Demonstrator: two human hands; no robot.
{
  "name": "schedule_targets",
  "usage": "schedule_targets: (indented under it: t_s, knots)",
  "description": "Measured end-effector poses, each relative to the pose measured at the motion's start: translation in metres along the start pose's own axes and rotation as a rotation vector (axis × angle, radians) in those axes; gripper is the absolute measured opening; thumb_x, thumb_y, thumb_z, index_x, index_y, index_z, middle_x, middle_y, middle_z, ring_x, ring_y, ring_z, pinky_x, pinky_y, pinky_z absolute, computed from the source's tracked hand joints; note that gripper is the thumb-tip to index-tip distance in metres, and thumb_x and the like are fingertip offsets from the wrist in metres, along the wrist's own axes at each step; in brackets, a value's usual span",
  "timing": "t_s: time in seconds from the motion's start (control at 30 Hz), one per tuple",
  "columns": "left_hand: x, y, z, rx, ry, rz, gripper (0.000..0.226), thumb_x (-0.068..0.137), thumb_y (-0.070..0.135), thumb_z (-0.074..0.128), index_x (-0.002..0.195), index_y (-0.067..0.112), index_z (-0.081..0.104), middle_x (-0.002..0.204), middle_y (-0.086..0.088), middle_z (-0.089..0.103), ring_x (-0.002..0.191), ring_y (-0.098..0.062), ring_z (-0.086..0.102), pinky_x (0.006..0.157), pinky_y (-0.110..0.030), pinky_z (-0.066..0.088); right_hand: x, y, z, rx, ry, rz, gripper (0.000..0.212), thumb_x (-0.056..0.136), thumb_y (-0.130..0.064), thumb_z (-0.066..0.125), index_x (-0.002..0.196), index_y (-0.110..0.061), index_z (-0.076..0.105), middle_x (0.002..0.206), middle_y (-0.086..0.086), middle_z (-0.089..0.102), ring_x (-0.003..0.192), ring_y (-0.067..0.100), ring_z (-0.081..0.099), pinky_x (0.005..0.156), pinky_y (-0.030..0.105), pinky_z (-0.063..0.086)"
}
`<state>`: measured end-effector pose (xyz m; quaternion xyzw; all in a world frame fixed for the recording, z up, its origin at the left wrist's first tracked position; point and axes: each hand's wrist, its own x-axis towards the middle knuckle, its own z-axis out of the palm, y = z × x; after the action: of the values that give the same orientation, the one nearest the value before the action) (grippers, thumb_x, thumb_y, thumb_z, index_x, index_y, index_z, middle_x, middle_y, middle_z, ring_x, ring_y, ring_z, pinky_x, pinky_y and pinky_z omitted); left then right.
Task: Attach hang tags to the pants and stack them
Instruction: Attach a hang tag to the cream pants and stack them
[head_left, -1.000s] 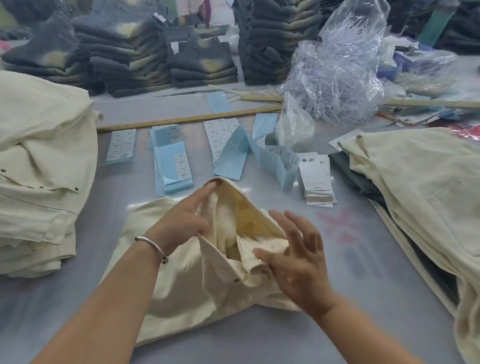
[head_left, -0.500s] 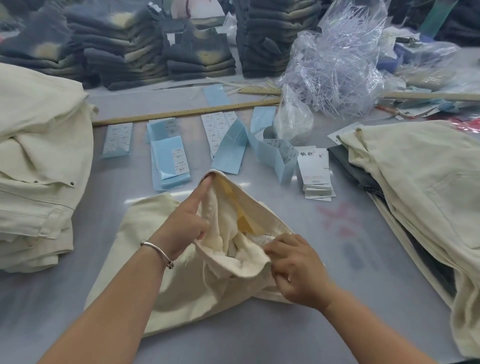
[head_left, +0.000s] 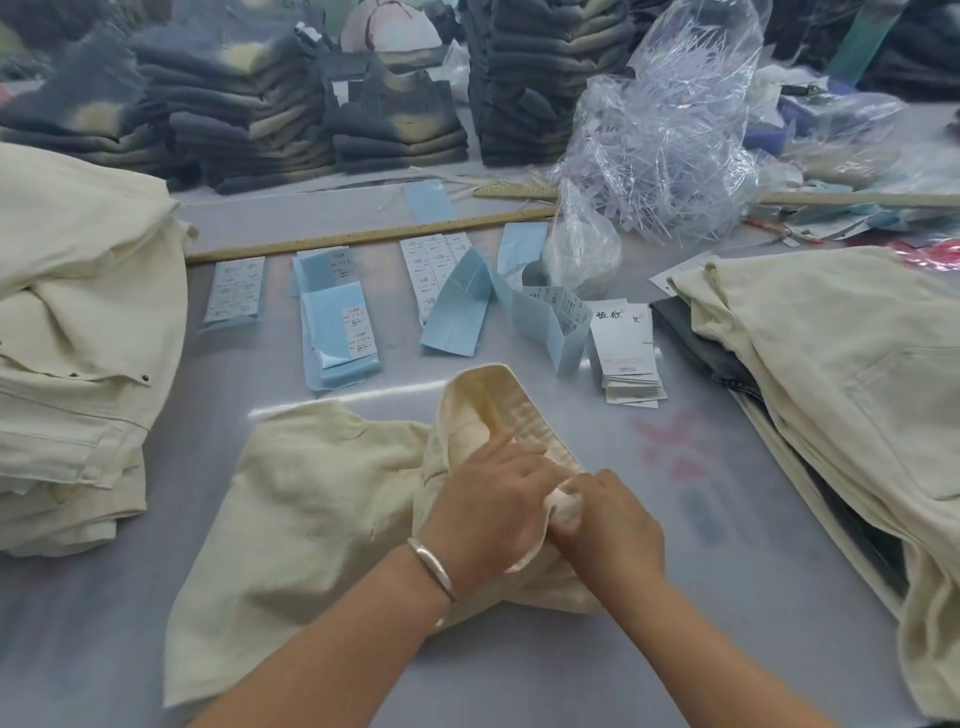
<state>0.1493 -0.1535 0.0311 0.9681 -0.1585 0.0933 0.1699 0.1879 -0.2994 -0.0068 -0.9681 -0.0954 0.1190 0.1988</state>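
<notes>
Head view, left to right. Folded stack of cream cotton pants fills the table's left edge. Cream pants being worked lie at the near middle of the grey table, waistband propped open toward the far edge.

Risks, as I judge them: both hands crowd one small spot of the waistband, so the fabric could slip out and the opening collapse, forcing a re-grip. The white card hang tags sit apart, beyond the waistband toward the right, and no tag is in either hand yet; reaching for one means letting go of the cloth. The loose pile of cream pants at the right edge hangs over the near right corner and might slide if nudged. Blue paper label sheets toward the far edge could get swept by the pants.

Left hand, silver bangle at the wrist, fingers curled onto the waistband fabric, knuckles up. Right hand just beside it, touching, fingers curled and pinching a small white bunch of lining. Both forearms converge from the near edge.
</notes>
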Motion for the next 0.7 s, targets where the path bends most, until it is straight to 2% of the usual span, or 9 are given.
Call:
schedule_targets:
  t_s: [0.03, 0.07, 0.17, 0.2, 0.27, 0.37, 0.47, 0.57, 0.7]
  knots:
    - [0.003, 0.000, 0.006, -0.009, -0.123, -0.080, 0.037, 0.088, 0.013, 0.055, 0.124, 0.016, 0.063, 0.123, -0.002, 0.065, 0.124, -0.022, 0.054, 0.112, -0.033, 0.032, -0.002, 0.001, -0.003, 0.008, 0.022, -0.039, 0.009, 0.086, -0.042, 0.052, 0.084, -0.033, 0.052, 0.091, -0.010, 0.050, 0.091, 0.016, 0.056, 0.065, 0.029, 0.035]
    - [0.006, -0.003, 0.012, 0.014, -0.185, -0.196, 0.036, 0.093, 0.018, 0.049, 0.128, 0.020, 0.057, 0.123, 0.000, 0.063, 0.121, -0.022, 0.053, 0.106, -0.032, 0.033, -0.005, 0.004, -0.003, 0.011, 0.086, -0.133, 0.011, 0.086, -0.031, 0.057, 0.076, -0.028, 0.052, 0.085, -0.009, 0.053, 0.084, 0.018, 0.057, 0.061, 0.029, 0.036]
    - [0.004, -0.012, 0.022, 0.037, -0.136, -0.432, 0.025, 0.100, 0.027, 0.039, 0.116, 0.021, 0.057, 0.105, 0.000, 0.066, 0.101, -0.024, 0.058, 0.082, -0.035, 0.037, -0.016, 0.016, 0.001, -0.008, 0.327, -0.579, 0.016, 0.073, -0.007, 0.066, 0.061, -0.015, 0.059, 0.066, -0.002, 0.055, 0.059, 0.023, 0.055, 0.041, 0.027, 0.035]
    - [0.003, -0.012, 0.023, -0.002, -0.111, -0.470, 0.022, 0.100, 0.030, 0.041, 0.111, 0.022, 0.057, 0.100, 0.001, 0.066, 0.096, -0.024, 0.059, 0.079, -0.034, 0.037, -0.019, 0.020, 0.002, -0.033, 0.343, -0.702, 0.015, 0.069, -0.005, 0.067, 0.060, -0.014, 0.060, 0.065, -0.002, 0.055, 0.056, 0.022, 0.053, 0.039, 0.026, 0.033]
    - [0.001, -0.013, 0.021, -0.051, -0.151, -0.504, 0.017, 0.096, 0.035, 0.047, 0.102, 0.025, 0.060, 0.096, 0.005, 0.068, 0.094, -0.020, 0.060, 0.079, -0.032, 0.038, -0.021, 0.028, 0.007, -0.020, 0.287, -0.795, 0.011, 0.066, -0.006, 0.065, 0.064, -0.016, 0.064, 0.068, -0.003, 0.056, 0.060, 0.019, 0.052, 0.043, 0.023, 0.034]
    - [0.000, -0.016, 0.021, -0.087, -0.301, -0.499, 0.022, 0.091, 0.035, 0.052, 0.107, 0.029, 0.065, 0.105, 0.010, 0.069, 0.102, -0.013, 0.058, 0.095, -0.031, 0.039, -0.022, 0.036, 0.011, 0.308, 0.156, -0.542, 0.007, 0.068, -0.017, 0.062, 0.066, -0.016, 0.069, 0.070, -0.005, 0.061, 0.066, 0.011, 0.052, 0.054, 0.025, 0.043]
    - [0.000, -0.019, 0.018, -0.147, -0.322, -0.505, 0.026, 0.084, 0.035, 0.056, 0.108, 0.029, 0.066, 0.102, 0.010, 0.069, 0.102, -0.012, 0.057, 0.094, -0.029, 0.038, -0.010, 0.035, 0.009, 0.490, 0.081, -0.219, 0.002, 0.075, -0.018, 0.070, 0.074, -0.017, 0.068, 0.066, -0.005, 0.061, 0.059, 0.007, 0.050, 0.060, 0.024, 0.042]
    - [-0.004, -0.015, 0.020, -0.174, -0.282, -0.506, 0.021, 0.080, 0.040, 0.057, 0.095, 0.030, 0.069, 0.092, 0.011, 0.065, 0.099, -0.013, 0.055, 0.093, -0.031, 0.035, 0.003, 0.034, -0.002, 0.446, -0.106, -0.160, 0.028, 0.070, -0.021, 0.081, 0.092, -0.029, 0.066, 0.081, -0.011, 0.061, 0.064, -0.003, 0.051, 0.066, 0.016, 0.041]
    - [-0.012, -0.011, 0.027, -0.248, -0.223, -0.527, 0.012, 0.082, 0.047, 0.058, 0.079, 0.040, 0.067, 0.080, 0.017, 0.049, 0.097, -0.012, 0.049, 0.092, -0.029, 0.030, 0.009, 0.029, -0.012, 0.413, -0.253, -0.133, 0.016, 0.066, -0.043, 0.083, 0.073, -0.046, 0.070, 0.079, -0.018, 0.063, 0.073, -0.005, 0.057, 0.070, 0.021, 0.045]
